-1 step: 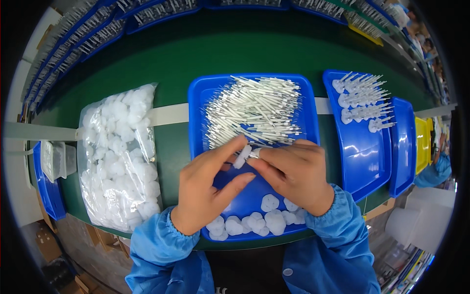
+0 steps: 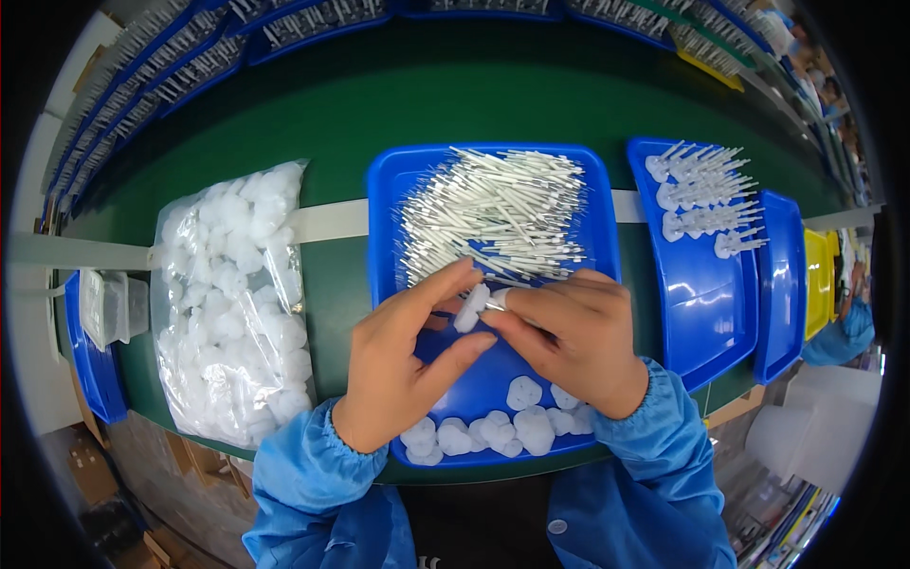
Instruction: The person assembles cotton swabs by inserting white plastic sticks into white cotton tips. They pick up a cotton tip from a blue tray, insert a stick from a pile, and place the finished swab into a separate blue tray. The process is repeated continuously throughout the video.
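My right hand (image 2: 578, 327) pinches a thin pin with a pale sleeve (image 2: 493, 304) between thumb and fingers. At the pin's left end is a white lobed plastic piece (image 2: 471, 309). My left hand (image 2: 403, 346) curves its fingertips around this piece, its thumb lower and slightly spread; how firmly it grips is partly hidden. Both hands are over a blue tray (image 2: 379, 228). A heap of similar pale pins (image 2: 488, 213) fills the tray's far part. Several loose lobed pieces (image 2: 534, 431) lie along its near edge.
A clear bag of white lobed pieces (image 2: 227, 303) lies to the left. On the right, a blue tray (image 2: 706, 313) holds rows of joined pieces (image 2: 701, 190). Farther right is a yellow tray (image 2: 817, 280). Racked trays of pins (image 2: 322, 21) line the back.
The lobed piece has turned slightly between my hands, showing more of its face. The rest looks the same.
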A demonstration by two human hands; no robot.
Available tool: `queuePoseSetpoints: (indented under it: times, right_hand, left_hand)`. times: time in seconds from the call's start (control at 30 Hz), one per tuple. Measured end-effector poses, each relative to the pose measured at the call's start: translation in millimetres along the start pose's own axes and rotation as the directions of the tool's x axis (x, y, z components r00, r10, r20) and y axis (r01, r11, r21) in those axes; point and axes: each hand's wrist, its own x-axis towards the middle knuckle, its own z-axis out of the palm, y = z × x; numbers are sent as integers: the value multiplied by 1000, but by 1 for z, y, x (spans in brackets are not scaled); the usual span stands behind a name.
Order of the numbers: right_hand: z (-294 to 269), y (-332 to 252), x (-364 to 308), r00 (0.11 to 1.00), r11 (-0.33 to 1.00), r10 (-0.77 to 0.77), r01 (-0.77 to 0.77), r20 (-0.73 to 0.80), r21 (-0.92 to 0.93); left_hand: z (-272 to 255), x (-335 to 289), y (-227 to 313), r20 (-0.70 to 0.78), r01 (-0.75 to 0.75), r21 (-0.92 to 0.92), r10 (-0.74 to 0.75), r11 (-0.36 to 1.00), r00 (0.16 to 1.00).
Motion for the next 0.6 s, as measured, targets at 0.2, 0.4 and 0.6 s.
queuePoseSetpoints:
  times: [0.2, 0.4, 0.6]
  right_hand:
    - [-6, 7, -3, 979, 838, 184, -201, 84, 508]
    - [1, 3, -8, 940, 677, 275, -340, 204, 653]
    - [1, 2, -9, 921, 526, 281, -382, 269, 760]
  left_hand:
    - [-12, 1, -4, 51, -180, 225, 173, 958, 984]
    - [-9, 3, -7, 91, -395, 317, 387, 862, 917]
    - [-7, 2, -4, 60, -381, 261, 379, 887, 924]
